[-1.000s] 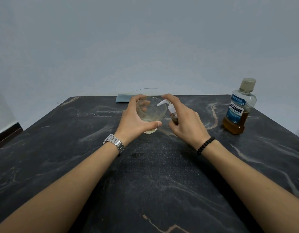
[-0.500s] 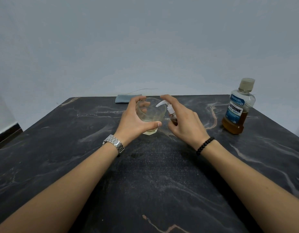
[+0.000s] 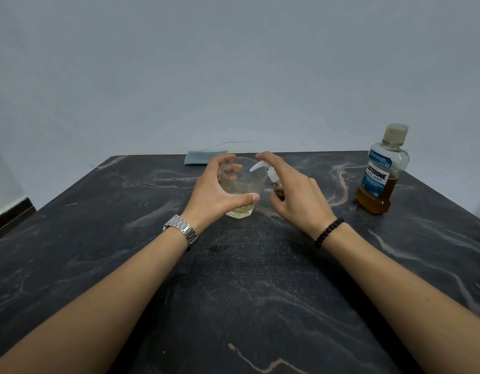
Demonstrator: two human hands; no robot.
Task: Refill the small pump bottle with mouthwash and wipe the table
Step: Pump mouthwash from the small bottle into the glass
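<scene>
A clear glass [image 3: 245, 188] with a little pale liquid stands on the dark marble table [image 3: 247, 279], and my left hand [image 3: 220, 190] wraps around it. Right beside it is the small pump bottle [image 3: 274, 182] with a white pump head and brown liquid inside. My right hand [image 3: 295, 193] holds that bottle, forefinger resting on the pump top, nozzle pointing over the glass. The mouthwash bottle [image 3: 380, 171], capped and about a third full of amber liquid, stands at the right.
A folded blue-grey cloth [image 3: 203, 157] lies at the table's far edge, behind the glass. A plain grey wall rises behind the table. The table's left and right edges slant toward me.
Both hands have stayed almost still on the glass and the pump bottle. The view has shifted very slightly.
</scene>
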